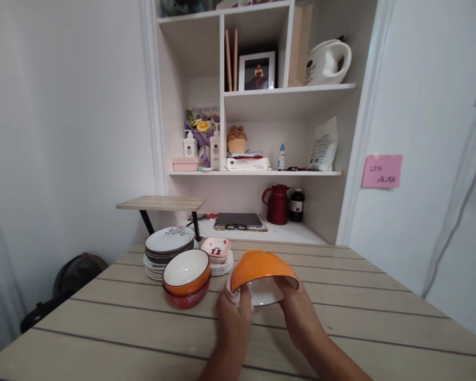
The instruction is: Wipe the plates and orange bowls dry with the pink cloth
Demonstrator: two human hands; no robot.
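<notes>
An orange bowl (265, 264) with a white inside is tipped on its side above the table, its opening facing me. My left hand (236, 312) is closed on its left rim with a pale cloth (234, 296) bunched between fingers and bowl. On the right rim, my right hand (295, 304) grips with the thumb inside; its other fingers are hidden behind. To the left, another orange bowl (187, 269) sits in a red bowl (188, 299). Behind them stand a stack of plates (170, 239) and a small pink-rimmed dish (216, 246) on white saucers (223, 266).
The slatted wooden table (143, 328) reaches back to a white shelf unit (257, 173). A small raised stand (161, 202) is at the back left. A laptop (238, 220), glasses (237, 227), red jug (277, 205) and dark bottle (297, 205) lie or stand behind the table.
</notes>
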